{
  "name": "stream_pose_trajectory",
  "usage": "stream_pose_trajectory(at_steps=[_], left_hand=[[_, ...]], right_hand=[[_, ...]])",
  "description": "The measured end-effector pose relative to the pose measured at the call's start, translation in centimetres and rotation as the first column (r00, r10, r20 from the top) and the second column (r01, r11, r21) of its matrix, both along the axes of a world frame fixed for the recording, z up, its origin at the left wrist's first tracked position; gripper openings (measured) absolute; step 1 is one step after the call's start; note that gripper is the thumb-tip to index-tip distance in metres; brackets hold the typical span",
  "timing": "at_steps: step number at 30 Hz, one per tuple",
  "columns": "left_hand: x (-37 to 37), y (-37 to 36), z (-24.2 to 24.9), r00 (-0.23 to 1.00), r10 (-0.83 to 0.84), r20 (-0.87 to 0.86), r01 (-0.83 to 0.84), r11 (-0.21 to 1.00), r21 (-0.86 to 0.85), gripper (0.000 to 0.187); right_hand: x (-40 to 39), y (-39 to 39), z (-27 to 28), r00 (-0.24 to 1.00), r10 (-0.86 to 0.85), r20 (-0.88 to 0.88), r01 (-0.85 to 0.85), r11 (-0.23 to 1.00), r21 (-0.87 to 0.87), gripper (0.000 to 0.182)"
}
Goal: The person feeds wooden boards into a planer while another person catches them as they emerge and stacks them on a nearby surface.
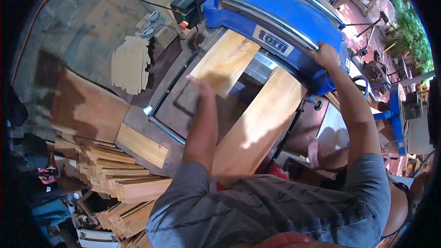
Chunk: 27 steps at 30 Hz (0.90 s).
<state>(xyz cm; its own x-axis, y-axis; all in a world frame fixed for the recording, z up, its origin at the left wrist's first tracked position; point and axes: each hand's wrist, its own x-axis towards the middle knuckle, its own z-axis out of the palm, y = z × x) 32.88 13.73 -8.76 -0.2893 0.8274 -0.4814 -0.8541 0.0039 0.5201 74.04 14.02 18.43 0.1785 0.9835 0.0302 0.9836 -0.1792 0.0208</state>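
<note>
Skewed board: the broad, yellow-brown wooden plank [229, 54] could turn askew, I judge, if pressure came only at its near left corner.
Pinched fingers: those of the left hand [202, 86] could be caught if they stayed on that plank too close to the blue metal machine [282, 2] lettered "tora".
Knocked plank: the long, pale-brown wooden plank [257, 126] at the right has no hand on it; a bump from the torso in the grey shirt [294, 202] could shift it.
Left plank and left hand: the plank lies flat, its far end at the machine's mouth; the hand is at its near left corner, fingers stretched and apart rather than clamped.
Right plank and hands: it slants between the two arms, well apart from the left hand and below the right hand [327, 56].
Right hand: bent over the end of the shiny chrome tube [271, 22] atop the machine; whether it grips, I cannot tell.
Between planks: bare silvery metal bed [262, 67].
</note>
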Motion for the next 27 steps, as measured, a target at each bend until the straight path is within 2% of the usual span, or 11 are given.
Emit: stream_pose_trajectory(at_steps=[4, 7, 10, 11, 14, 16, 18, 20, 21, 24, 27], left_hand=[[0.3, 1.6, -2.1, 0.999, 0.011, -0.038, -0.011, 1.000, 0.016, 0.097], [1.0, 1.9, -0.5, 1.000, -0.004, -0.015, 0.004, 0.999, -0.038, 0.099], [2.8, 0.4, 6.7, 0.995, -0.012, 0.099, 0.024, 0.993, -0.117, 0.099], [3.1, 0.8, 6.5, 0.995, -0.023, 0.100, 0.034, 0.993, -0.110, 0.099], [3.6, 2.0, 6.1, 0.999, 0.023, 0.038, -0.016, 0.985, -0.174, 0.099], [3.8, 3.2, 4.8, 0.986, 0.085, -0.141, -0.120, 0.958, -0.261, 0.098], [3.6, 4.6, 1.4, 0.973, 0.033, -0.228, -0.091, 0.965, -0.247, 0.097], [3.9, 5.2, 0.5, 0.999, 0.037, 0.009, -0.038, 0.999, 0.024, 0.096], [5.1, 4.0, 4.6, 0.990, 0.075, -0.120, -0.085, 0.993, -0.081, 0.096], [5.1, 4.7, 4.2, 0.996, -0.010, -0.086, 0.013, 0.999, 0.036, 0.093], [5.2, 4.9, 4.1, 0.990, -0.096, -0.100, 0.097, 0.995, 0.010, 0.087]], right_hand=[[-0.2, 0.0, 0.1, 1.000, -0.005, 0.022, 0.006, 1.000, -0.009, 0.045], [-0.7, -0.3, 0.5, 1.000, -0.027, 0.015, 0.027, 1.000, -0.017, 0.046], [-0.5, -0.1, 0.7, 0.998, -0.055, 0.033, 0.057, 0.997, -0.054, 0.047], [-0.6, -0.3, 0.8, 0.998, -0.053, 0.029, 0.054, 0.997, -0.053, 0.048], [-0.7, -0.4, 0.6, 0.997, -0.067, 0.033, 0.068, 0.997, -0.029, 0.049], [-0.4, -0.3, 0.4, 0.998, -0.055, 0.021, 0.055, 0.998, -0.024, 0.049], [-0.9, -0.5, 1.0, 0.996, -0.082, 0.019, 0.083, 0.996, -0.032, 0.048], [-0.7, -0.4, 0.9, 0.997, -0.072, -0.011, 0.071, 0.996, -0.060, 0.047], [-0.8, -0.6, 1.1, 0.997, -0.077, -0.023, 0.075, 0.996, -0.055, 0.046], [-0.7, -0.7, 0.9, 0.996, -0.085, -0.035, 0.083, 0.996, -0.036, 0.044], [-0.6, -0.8, 1.0, 0.998, -0.064, -0.023, 0.063, 0.997, -0.039, 0.043]])
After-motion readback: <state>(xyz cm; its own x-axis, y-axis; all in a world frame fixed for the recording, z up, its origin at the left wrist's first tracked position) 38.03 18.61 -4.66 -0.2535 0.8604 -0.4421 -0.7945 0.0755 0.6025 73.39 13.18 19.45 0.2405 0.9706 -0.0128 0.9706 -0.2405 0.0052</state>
